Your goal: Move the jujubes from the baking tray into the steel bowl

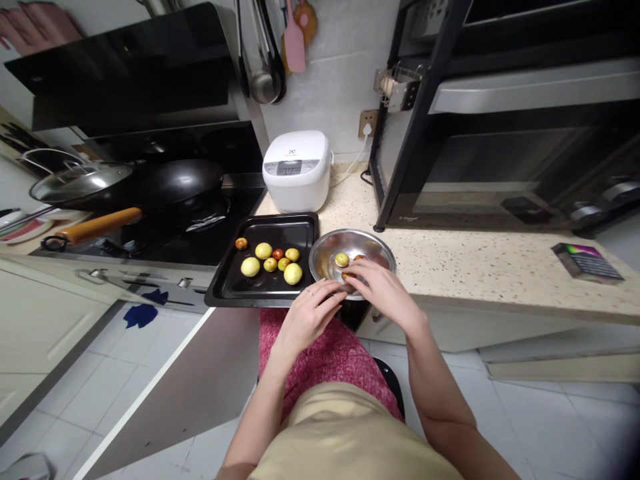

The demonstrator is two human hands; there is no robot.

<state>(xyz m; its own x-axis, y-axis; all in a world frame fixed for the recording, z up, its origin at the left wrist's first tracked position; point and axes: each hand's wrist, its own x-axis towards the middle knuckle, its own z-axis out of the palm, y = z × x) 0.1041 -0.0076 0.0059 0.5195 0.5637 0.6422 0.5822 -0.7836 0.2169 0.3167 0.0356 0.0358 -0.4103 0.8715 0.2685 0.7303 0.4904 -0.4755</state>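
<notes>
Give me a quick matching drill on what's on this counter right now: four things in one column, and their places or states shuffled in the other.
Things:
1. black baking tray
2. steel bowl
3. white rice cooker
4. wok

Places or states:
A. on the stove, orange handle
B. right hand reaching into it
C. holds seven small yellow and red fruits
D. behind the tray, against the wall

Pairs: 1-C, 2-B, 3-D, 4-A
</notes>
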